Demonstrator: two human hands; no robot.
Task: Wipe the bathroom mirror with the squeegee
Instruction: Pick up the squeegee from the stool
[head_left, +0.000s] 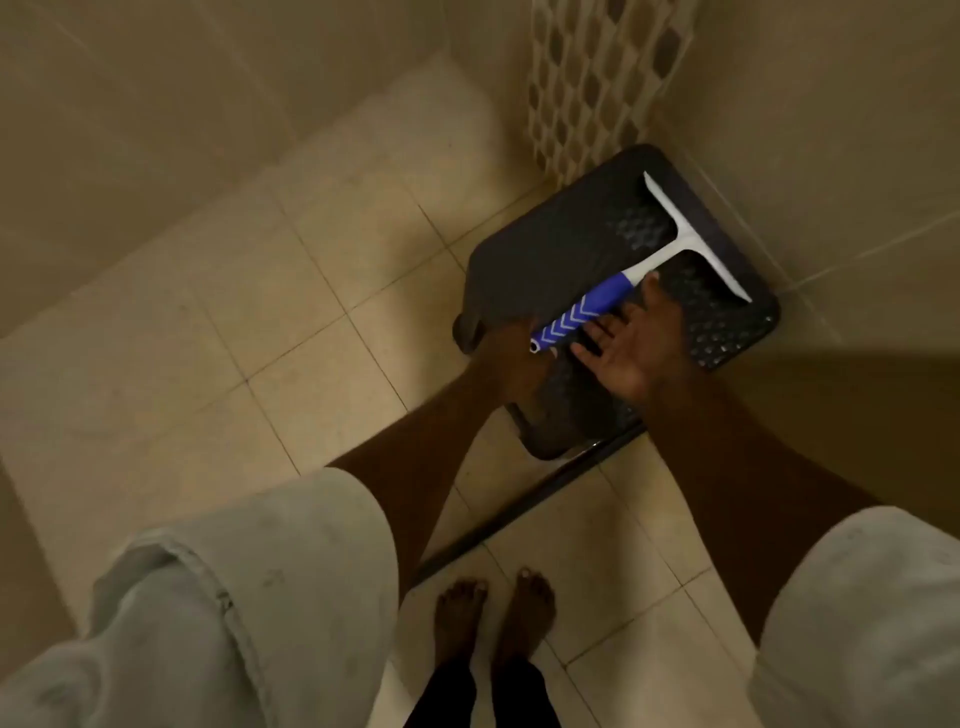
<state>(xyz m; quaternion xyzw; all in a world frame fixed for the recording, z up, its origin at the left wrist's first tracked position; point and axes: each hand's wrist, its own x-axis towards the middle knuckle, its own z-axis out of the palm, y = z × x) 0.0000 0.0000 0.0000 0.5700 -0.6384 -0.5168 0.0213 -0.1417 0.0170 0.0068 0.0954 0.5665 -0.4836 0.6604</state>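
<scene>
Squeegee (618, 275) lies on dark stool (545, 244). Right hand (631, 343) spread flat beside the blue handle; left hand (506, 358) at handle end, grip unclear. Likely light, rigid; grasp mid-handle.

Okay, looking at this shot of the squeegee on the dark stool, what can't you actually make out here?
Head view only:
- Mirror: not in the frame at all.
- Left hand: motion-blurred at the handle end of the squeegee, so its grip is unclear.
- Stool: near edge covered by both hands; legs hidden beneath it.
- Right hand: open beside the handle; contact unclear.
</scene>
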